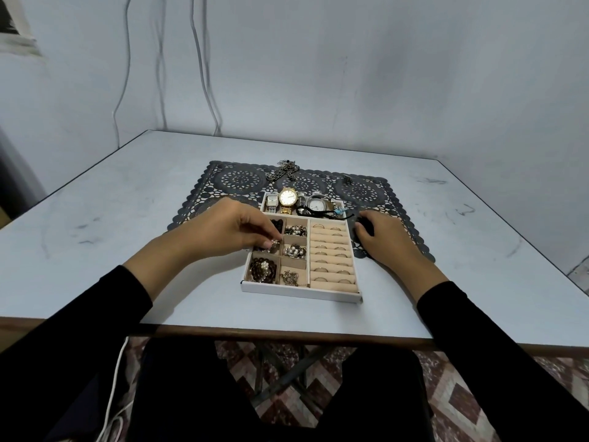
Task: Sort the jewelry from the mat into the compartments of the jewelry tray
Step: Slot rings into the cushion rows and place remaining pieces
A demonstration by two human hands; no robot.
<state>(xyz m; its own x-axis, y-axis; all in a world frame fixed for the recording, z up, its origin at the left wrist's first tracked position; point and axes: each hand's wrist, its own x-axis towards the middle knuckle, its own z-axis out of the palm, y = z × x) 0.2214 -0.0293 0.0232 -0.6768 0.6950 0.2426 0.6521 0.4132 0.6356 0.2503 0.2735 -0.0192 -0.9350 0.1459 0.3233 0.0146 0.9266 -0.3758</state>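
Centrally on the pale table [127, 218] sat the jewelry tray [299, 291], its far half lying on the dark lace mat [242, 180], which spread out toward 12 o'clock.

The left hand [242, 226] came in from 9 o'clock and hovered over the tray's left column. Its thumb and fingertips pinched a small pearl piece [272, 245] just above the second compartment from the far end.

The right hand [382, 234] rested on the mat at 3 o'clock of the tray, just beside its wall. Its fingers curled round a small dark piece [363, 226], too shadowed to identify.

Across the tray's 12 o'clock row lay a square silver watch [271, 200], a gold watch [287, 199] and a round silver watch [315, 204]. A black cord bracelet [328, 213] with a turquoise bead lay at their near side.

Rings [331, 253] stood in the padded rolls filling the 3 o'clock side. Pearl clusters [294, 250] and a brown beaded piece [263, 269] filled compartments toward 7 o'clock, and a gold-coloured piece [289, 277] sat at 6 o'clock.

On the mat beyond the tray, a metal chain [288, 170] lay at 12 o'clock. A tiny dark item [349, 179] sat at 1 o'clock, well apart from the chain.
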